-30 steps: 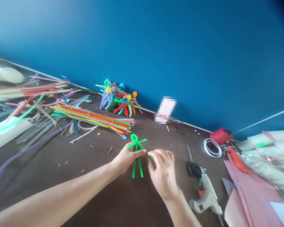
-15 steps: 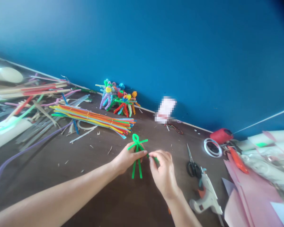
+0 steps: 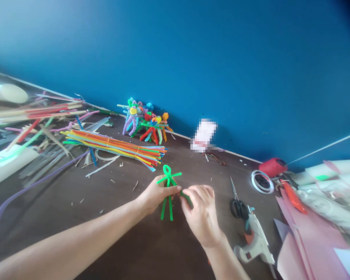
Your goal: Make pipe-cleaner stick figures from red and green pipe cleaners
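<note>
Craft workspace — pipe cleaners (image 3: 113, 147), glue gun (image 3: 256, 243)

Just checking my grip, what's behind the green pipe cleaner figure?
Behind the green pipe cleaner figure is the dark brown tabletop with small shavings. Your left hand covers its middle, hiding what lies there.

The left forearm (image 3: 76, 237) shows from about seven o'clock, long, smooth and bare, narrowing at the wrist into a slim left hand (image 3: 156, 195). The right forearm (image 3: 224, 264), equally bare, shows from about six o'clock and tapers into a slender right hand (image 3: 202, 217).
</note>
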`<state>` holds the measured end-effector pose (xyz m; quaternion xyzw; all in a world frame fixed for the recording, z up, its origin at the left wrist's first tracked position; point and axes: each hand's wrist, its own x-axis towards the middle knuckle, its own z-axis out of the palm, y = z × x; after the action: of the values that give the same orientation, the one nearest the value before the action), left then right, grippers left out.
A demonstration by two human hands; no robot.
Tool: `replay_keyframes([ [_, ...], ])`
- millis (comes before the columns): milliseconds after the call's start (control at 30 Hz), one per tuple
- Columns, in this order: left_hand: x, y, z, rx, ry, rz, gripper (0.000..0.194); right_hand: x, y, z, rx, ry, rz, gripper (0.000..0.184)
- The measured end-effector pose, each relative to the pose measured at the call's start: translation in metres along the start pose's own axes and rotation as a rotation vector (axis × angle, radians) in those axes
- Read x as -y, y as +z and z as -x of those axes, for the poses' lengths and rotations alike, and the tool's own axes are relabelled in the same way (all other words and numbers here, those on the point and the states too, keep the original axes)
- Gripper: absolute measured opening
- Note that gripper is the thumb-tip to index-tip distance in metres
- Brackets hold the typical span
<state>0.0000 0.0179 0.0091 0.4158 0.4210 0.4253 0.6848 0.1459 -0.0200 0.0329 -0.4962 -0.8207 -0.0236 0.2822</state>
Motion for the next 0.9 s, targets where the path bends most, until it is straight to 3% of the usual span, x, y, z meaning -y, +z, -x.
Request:
replay_keyframes([
  [500,0.005,0.001,0.001,-0.014,0.069,-0.1,0.018,0.0,0.007,0.001,-0.055,0.137,-0.185,0.009],
  [733,-0.003,-0.003,0.004,0.023,0.328,-0.546,0.007,-0.004,0.004,-0.001,0.074,0.467,-0.614,0.01],
  [900,-0.007,-0.005,0.012,0.107,0.42,-0.627,0.008,-0.011,0.003,-0.002,0.213,0.71,-1.008,0.011],
])
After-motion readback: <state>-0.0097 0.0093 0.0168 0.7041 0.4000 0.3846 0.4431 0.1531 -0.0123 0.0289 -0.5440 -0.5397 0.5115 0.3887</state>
